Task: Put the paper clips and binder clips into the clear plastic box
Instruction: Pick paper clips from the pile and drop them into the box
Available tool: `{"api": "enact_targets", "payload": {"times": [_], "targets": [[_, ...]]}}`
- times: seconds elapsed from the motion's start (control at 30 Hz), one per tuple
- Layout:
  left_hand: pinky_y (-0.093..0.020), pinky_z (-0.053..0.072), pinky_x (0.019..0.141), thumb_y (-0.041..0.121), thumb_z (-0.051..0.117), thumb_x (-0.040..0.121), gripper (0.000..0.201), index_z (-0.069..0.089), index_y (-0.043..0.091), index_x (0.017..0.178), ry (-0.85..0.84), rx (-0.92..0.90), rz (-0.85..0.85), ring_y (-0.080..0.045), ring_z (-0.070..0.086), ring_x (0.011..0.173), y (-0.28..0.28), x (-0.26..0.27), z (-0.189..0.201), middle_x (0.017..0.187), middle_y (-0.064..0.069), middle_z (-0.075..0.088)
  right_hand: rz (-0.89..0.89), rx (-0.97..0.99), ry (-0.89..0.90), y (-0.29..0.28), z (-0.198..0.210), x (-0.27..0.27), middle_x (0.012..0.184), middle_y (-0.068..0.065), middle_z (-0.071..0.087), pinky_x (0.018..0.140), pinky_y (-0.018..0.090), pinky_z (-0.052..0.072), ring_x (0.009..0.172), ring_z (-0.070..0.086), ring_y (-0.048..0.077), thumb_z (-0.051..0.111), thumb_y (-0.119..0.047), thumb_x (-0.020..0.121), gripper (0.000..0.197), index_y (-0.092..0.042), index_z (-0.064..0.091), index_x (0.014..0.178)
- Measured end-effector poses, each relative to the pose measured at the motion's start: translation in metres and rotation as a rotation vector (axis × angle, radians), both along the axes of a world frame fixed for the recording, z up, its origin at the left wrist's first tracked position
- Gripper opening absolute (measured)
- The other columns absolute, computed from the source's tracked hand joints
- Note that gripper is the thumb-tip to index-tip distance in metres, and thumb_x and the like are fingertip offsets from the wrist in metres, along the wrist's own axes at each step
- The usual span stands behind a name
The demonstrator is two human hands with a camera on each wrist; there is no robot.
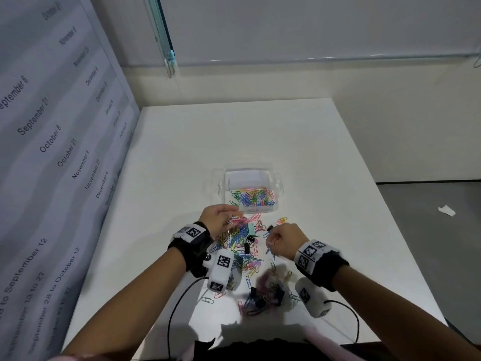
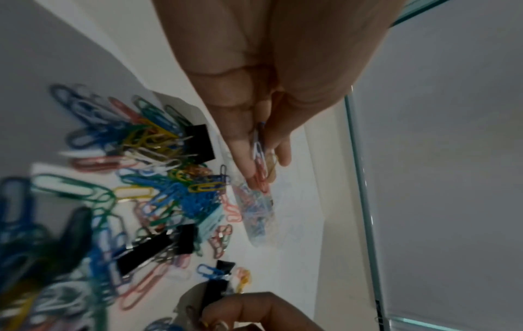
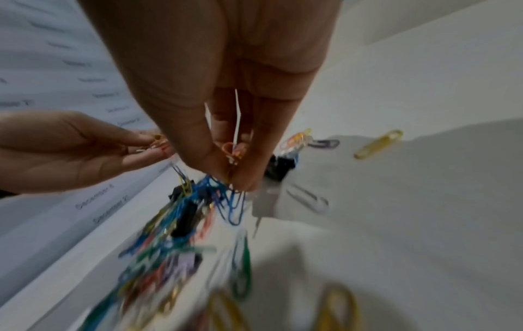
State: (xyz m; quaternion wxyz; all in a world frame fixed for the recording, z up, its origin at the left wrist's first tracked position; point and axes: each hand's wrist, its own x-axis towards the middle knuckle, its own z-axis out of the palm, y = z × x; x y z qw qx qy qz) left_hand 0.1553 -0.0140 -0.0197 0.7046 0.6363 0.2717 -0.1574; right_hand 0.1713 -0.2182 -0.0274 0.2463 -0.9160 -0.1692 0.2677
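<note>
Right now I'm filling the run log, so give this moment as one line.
left hand: pinches paper clips | right hand: pinches paper clips | clear plastic box: part-filled | white table: colourful clip pile remains

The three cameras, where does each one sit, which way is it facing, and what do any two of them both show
Head: worn on the head, looking forward and down at the white table, clear plastic box, both forearms and hands.
Left wrist: looking along the left hand, which pinches paper clips, toward the box beyond.
Right wrist: looking along the right hand, pinching clips above the clip pile; the other hand shows at left.
Shared: all three views show the clip pile and black binder clips.
</note>
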Motion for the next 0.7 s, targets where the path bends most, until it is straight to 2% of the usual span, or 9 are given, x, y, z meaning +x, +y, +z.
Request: {"api": "enact_targets", "payload": {"times": [0.1,0.17,0.27,0.37,0.47,0.53,0.63,0.7], "targets": [[-0.017,0.057,0.070,-0.010,0.038,0.094,0.025,0.056,-0.004,0.110,-0.045,-0.069,0.052,-0.019,0.065,0.086,0.000,0.013,0.012,0.110,-0.019,0.061,-0.104,0.063,-0.030,0.006,0.014,0.019,0.089,0.006,0.073,0.070,0.022,0.051,0.074,0.061,0.011,0.061,-0.009,0.077,0.013,-0.011,0.073,0.081],[-0.018,0.055,0.074,-0.010,0.036,0.094,0.027,0.054,-0.003,0.113,-0.065,-0.084,0.064,-0.023,0.064,0.090,0.000,0.022,0.017,0.116,-0.020,0.060,-0.147,0.096,-0.065,0.011,0.025,0.032,0.087,0.004,0.072,0.069,0.020,0.052,0.073,0.060,0.010,0.060,-0.007,0.077,0.014,-0.012,0.073,0.081],[-0.015,0.055,0.073,-0.010,0.033,0.095,0.033,0.051,-0.003,0.122,-0.063,-0.079,0.078,-0.024,0.060,0.100,0.000,0.033,0.020,0.123,-0.019,0.058,-0.184,0.165,-0.091,0.020,0.041,0.052,0.085,0.005,0.071,0.070,0.020,0.053,0.070,0.059,0.009,0.065,-0.007,0.079,0.010,-0.010,0.073,0.086],[-0.011,0.053,0.067,-0.006,0.036,0.095,0.034,0.051,-0.001,0.125,-0.062,-0.028,0.056,-0.013,0.059,0.085,-0.001,0.041,0.022,0.122,-0.015,0.059,-0.259,0.202,-0.143,0.028,0.051,0.068,0.089,0.009,0.074,0.076,0.026,0.054,0.074,0.061,0.013,0.064,-0.006,0.079,0.012,-0.010,0.074,0.084],[-0.015,0.045,0.070,-0.008,0.036,0.094,0.036,0.052,-0.002,0.125,-0.086,0.045,0.053,-0.008,0.054,0.078,-0.003,0.046,0.025,0.128,-0.018,0.055,-0.317,0.234,-0.147,0.032,0.053,0.073,0.096,0.009,0.073,0.080,0.023,0.051,0.089,0.066,0.020,0.054,0.001,0.082,0.024,-0.011,0.073,0.089],[-0.018,0.039,0.068,-0.012,0.035,0.091,0.039,0.053,-0.002,0.124,-0.104,0.085,0.026,-0.014,0.053,0.082,-0.004,0.047,0.027,0.132,-0.021,0.052,-0.314,0.239,-0.145,0.031,0.051,0.072,0.101,0.009,0.072,0.082,0.021,0.048,0.096,0.065,0.020,0.045,0.005,0.083,0.033,-0.010,0.073,0.094],[-0.022,0.043,0.072,-0.014,0.040,0.087,0.040,0.059,0.003,0.118,-0.140,0.193,-0.060,-0.021,0.053,0.096,-0.002,0.043,0.027,0.124,-0.017,0.057,-0.296,0.236,-0.118,0.025,0.047,0.065,0.100,0.007,0.072,0.076,0.022,0.050,0.093,0.065,0.019,0.042,0.007,0.082,0.037,-0.012,0.072,0.094],[-0.025,0.050,0.079,-0.010,0.048,0.086,0.032,0.066,0.012,0.101,-0.164,0.272,-0.133,-0.019,0.057,0.095,0.000,0.036,0.024,0.107,-0.007,0.064,-0.291,0.232,-0.092,0.018,0.042,0.058,0.094,0.004,0.070,0.064,0.020,0.049,0.082,0.063,0.017,0.043,0.007,0.081,0.036,-0.011,0.072,0.091]]}}
